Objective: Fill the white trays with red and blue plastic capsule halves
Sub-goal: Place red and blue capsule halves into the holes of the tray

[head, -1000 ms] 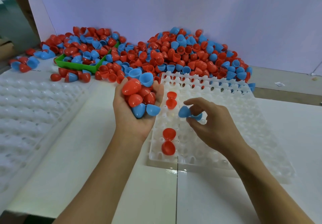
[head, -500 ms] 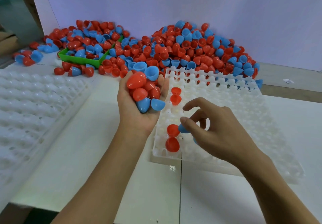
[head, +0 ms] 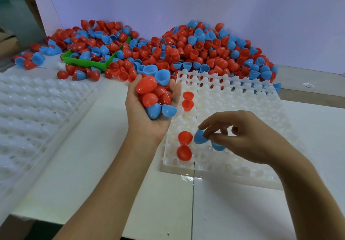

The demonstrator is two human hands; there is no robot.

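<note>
A white tray (head: pixel 242 105) of small pockets lies in front of me. Several red capsule halves (head: pixel 185 137) sit in its left column. My left hand (head: pixel 143 120) is cupped palm up at the tray's left edge, holding a handful of red and blue halves (head: pixel 155 98). My right hand (head: pixel 248 139) hovers low over the tray's near part, pinching a blue half (head: pixel 199 137) between thumb and forefinger beside the lower red halves. A second blue half (head: pixel 217 147) shows under its fingers.
A big heap of loose red and blue halves (head: pixel 196 53) lies behind the tray against the wall. A green bin (head: pixel 87 62) with more halves stands at the back left. Another white tray (head: pixel 37 112) lies at the left.
My right hand has come down and toward me with the blue halves, reaching the tray pockets next to the lower red halves. My left hand has stayed cupped with its handful.
</note>
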